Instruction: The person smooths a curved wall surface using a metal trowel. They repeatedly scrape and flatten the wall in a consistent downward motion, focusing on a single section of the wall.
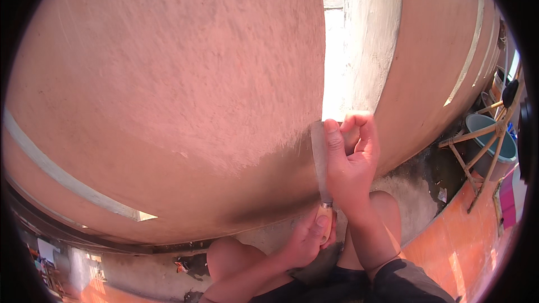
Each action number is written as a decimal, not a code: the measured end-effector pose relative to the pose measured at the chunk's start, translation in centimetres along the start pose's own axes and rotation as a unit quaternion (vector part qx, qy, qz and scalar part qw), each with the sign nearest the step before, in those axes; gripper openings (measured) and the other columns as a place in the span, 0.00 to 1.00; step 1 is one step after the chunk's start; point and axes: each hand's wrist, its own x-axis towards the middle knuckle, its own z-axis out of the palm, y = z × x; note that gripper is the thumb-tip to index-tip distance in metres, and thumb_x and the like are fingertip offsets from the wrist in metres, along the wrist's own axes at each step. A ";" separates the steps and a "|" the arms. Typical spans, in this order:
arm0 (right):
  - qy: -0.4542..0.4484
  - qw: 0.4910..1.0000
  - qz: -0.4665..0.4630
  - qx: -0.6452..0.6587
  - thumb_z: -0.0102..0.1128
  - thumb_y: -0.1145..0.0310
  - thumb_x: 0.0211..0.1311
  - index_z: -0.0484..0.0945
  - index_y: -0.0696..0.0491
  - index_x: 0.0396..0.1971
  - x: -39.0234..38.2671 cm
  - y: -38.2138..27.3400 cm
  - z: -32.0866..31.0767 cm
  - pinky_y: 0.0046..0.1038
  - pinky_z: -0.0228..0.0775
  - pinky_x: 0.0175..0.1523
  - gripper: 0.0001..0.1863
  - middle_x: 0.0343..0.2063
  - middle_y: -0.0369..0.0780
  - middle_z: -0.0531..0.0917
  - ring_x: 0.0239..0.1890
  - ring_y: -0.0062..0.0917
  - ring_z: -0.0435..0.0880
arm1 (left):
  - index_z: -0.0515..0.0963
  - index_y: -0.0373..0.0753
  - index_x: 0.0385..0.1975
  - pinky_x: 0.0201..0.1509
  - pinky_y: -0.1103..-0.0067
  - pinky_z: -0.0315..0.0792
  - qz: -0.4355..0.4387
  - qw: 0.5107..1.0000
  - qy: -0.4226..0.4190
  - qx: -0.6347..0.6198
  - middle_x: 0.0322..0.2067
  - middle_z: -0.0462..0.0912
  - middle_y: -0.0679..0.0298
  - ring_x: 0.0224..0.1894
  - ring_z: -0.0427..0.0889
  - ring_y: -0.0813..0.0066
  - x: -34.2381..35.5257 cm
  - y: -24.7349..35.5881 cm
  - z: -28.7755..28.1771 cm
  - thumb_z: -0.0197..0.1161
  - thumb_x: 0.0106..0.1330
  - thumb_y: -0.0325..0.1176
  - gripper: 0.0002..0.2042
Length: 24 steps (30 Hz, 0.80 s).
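My left hand point(306, 238) is closed around the pale wooden handle of a knife point(320, 163). Its long greyish blade points up and away from me, with the tip near the lower end of a bright upright gap. Close beside the blade is my right hand point(355, 160), fingers curled and thumb up near the blade's tip; whether anything is pinched in them is hidden. Both hands are in front of a large, curved, pinkish-brown wall point(196, 78) with a rough, streaked surface. To the right of the gap stands a thick pale edge point(370, 33).
A grey-green bucket point(491, 137) stands at the right beside a wooden stick frame point(483, 134). Orange flooring point(443, 247) lies lower right. Pale slots cut the curved wall at left point(73, 179) and right point(469, 56). My bare knees point(236, 252) are close below it.
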 end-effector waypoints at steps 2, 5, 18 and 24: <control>0.031 0.996 -0.078 0.004 0.59 0.74 0.68 0.66 0.53 0.31 1.2 0.4 0.7 0.14 0.54 0.24 0.09 0.24 0.28 0.68 0.22 0.05 0.61 | 0.65 0.39 0.40 0.23 0.85 0.58 -0.010 1.000 0.003 0.014 0.20 0.70 0.64 0.19 0.63 0.83 -0.1 0.4 -0.1 0.34 0.75 0.59 0.25; -0.006 0.999 0.029 -0.031 0.60 0.74 0.67 0.67 0.54 0.31 -0.7 0.0 0.0 0.14 0.56 0.26 0.10 0.25 0.29 0.68 0.24 0.06 0.63 | 0.65 0.39 0.41 0.23 0.85 0.58 -0.028 0.999 0.006 -0.016 0.20 0.70 0.64 0.19 0.63 0.83 -0.6 -0.6 0.4 0.34 0.75 0.59 0.26; 0.023 0.999 -0.031 0.017 0.62 0.73 0.66 0.68 0.55 0.31 1.0 0.3 0.7 0.13 0.59 0.32 0.10 0.27 0.30 0.70 0.29 0.08 0.66 | 0.65 0.39 0.40 0.24 0.85 0.59 -0.040 0.999 -0.003 -0.005 0.21 0.71 0.63 0.20 0.63 0.84 0.0 -0.6 -0.3 0.34 0.75 0.59 0.26; -0.024 0.999 0.030 -0.007 0.61 0.73 0.66 0.69 0.56 0.32 -0.2 0.8 -0.2 0.14 0.60 0.30 0.09 0.27 0.30 0.71 0.27 0.08 0.66 | 0.65 0.38 0.40 0.23 0.86 0.60 -0.047 0.998 -0.019 -0.023 0.22 0.72 0.64 0.20 0.64 0.84 -0.3 -1.4 0.1 0.33 0.75 0.60 0.27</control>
